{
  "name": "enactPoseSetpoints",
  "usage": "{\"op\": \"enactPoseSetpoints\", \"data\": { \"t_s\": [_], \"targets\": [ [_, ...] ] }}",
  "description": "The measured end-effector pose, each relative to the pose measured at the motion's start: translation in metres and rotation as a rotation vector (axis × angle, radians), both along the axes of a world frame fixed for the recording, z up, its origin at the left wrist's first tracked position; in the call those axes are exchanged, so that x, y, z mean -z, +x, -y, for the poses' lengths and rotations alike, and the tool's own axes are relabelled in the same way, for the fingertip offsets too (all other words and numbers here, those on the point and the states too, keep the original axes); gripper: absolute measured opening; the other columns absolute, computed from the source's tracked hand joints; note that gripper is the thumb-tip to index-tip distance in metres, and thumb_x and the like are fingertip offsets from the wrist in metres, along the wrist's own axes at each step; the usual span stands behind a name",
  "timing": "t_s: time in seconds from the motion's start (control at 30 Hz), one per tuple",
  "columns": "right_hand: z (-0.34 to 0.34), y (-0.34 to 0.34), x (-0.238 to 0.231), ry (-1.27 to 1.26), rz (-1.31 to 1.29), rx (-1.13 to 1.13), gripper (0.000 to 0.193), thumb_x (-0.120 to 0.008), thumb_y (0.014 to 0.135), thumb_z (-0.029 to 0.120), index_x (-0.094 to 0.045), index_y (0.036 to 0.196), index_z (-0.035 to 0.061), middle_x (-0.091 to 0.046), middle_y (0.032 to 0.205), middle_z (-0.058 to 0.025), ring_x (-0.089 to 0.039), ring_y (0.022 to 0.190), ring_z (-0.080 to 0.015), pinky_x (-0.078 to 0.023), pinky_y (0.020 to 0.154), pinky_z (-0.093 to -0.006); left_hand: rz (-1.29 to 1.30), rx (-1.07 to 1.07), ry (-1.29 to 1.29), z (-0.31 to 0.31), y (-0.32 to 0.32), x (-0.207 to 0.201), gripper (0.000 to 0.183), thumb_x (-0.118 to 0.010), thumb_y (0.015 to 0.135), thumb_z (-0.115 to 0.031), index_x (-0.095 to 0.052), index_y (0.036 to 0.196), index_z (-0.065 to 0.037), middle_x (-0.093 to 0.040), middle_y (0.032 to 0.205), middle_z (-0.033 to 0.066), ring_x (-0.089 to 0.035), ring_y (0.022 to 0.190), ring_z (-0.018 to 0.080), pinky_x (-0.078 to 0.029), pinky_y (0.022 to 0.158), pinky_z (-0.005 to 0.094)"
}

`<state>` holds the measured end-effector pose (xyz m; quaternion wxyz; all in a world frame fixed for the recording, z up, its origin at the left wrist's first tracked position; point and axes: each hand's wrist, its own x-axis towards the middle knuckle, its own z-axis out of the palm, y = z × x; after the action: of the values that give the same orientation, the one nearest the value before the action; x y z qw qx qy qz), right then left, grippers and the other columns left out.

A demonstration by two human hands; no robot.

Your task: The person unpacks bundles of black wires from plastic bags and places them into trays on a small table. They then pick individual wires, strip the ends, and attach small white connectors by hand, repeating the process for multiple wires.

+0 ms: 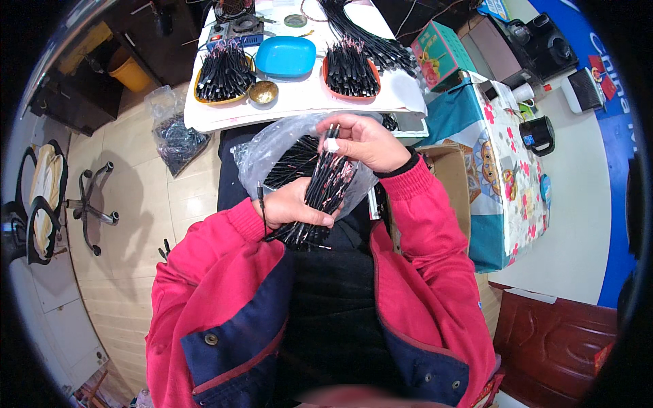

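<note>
A thick bundle of thin black cables (325,182) with pinkish stripped ends is gripped in my left hand (294,206), thumb across the front. My right hand (367,141), a white wrap on one fingertip, closes at the upper ends of a few of these cables, which stick up between thumb and fingers. Behind both hands a clear plastic bag (255,153) lies open on my lap, with more black cables (292,163) in it. One cable hangs out beside my left wrist.
On the white table (299,109) ahead stand a yellow tray (219,102) and an orange tray (350,95) of cables, a blue tray (286,57) and a small bowl (263,92). A cardboard box (452,190) and a cloth-covered table (486,217) are at right; a bagged bundle (178,139) lies on the floor.
</note>
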<state>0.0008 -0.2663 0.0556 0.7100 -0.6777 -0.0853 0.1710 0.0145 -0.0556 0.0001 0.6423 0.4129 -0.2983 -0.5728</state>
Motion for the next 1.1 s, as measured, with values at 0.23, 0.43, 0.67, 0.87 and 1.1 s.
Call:
{"op": "enactPoseSetpoints", "data": {
  "t_s": [0.23, 0.43, 0.67, 0.87, 1.1],
  "targets": [
    [0.024, -0.001, -0.028, -0.066, 0.138, 0.231, 0.016, -0.066, 0.087, 0.009, -0.064, 0.102, 0.0032, -0.063, 0.088, 0.0011, -0.055, 0.073, -0.0044, -0.043, 0.061, -0.0191, -0.03, -0.033, -0.002, -0.003, 0.001, 0.004, 0.038, -0.079, 0.072, -0.012, -0.057, 0.101, -0.002, -0.059, 0.081, 0.0047, -0.059, 0.078, 0.0165, -0.049, 0.074, 0.0314],
    [0.026, -0.067, -0.083, -0.561, 0.644, 0.871, 0.019, -0.06, 0.084, -0.006, -0.061, 0.103, -0.0026, -0.064, 0.092, -0.0062, -0.06, 0.079, -0.0123, -0.049, 0.07, -0.0239, -0.124, -0.091, -0.019, -0.007, 0.003, 0.004, 0.04, -0.079, 0.072, -0.015, -0.056, 0.101, -0.001, -0.058, 0.084, 0.0067, -0.059, 0.078, 0.018, -0.048, 0.075, 0.0323],
    [-0.029, -0.119, -0.004, -1.039, 1.189, 0.282, 0.026, -0.065, 0.073, -0.001, -0.063, 0.099, -0.006, -0.059, 0.098, -0.0167, -0.062, 0.079, -0.0297, -0.054, 0.066, -0.0356, -0.226, -0.143, 0.023, -0.009, 0.001, -0.007, 0.057, -0.072, 0.074, -0.011, -0.05, 0.124, 0.003, -0.065, 0.106, 0.0137, -0.063, 0.092, 0.0195, -0.049, 0.087, 0.033],
    [-0.054, -0.108, 0.029, -0.88, 1.084, 0.126, 0.033, -0.071, 0.07, 0.006, -0.064, 0.102, 0.0001, -0.059, 0.099, -0.013, -0.064, 0.086, -0.0281, -0.055, 0.074, -0.0349, -0.305, -0.171, 0.054, -0.011, 0.001, -0.008, 0.053, -0.073, 0.077, -0.013, -0.051, 0.122, 0.001, -0.065, 0.105, 0.0102, -0.063, 0.096, 0.0187, -0.049, 0.089, 0.0323],
    [0.003, -0.076, -0.005, -0.286, 0.283, 0.315, 0.022, -0.068, 0.086, 0.013, -0.062, 0.104, 0.0008, -0.064, 0.095, -0.0057, -0.061, 0.085, -0.0117, -0.049, 0.071, -0.0262, -0.073, -0.091, -0.062, -0.011, 0.004, -0.002, 0.03, -0.073, 0.075, -0.007, -0.06, 0.101, -0.001, -0.064, 0.086, 0.0058, -0.064, 0.087, 0.0181, -0.05, 0.082, 0.0317]
  ]
}}
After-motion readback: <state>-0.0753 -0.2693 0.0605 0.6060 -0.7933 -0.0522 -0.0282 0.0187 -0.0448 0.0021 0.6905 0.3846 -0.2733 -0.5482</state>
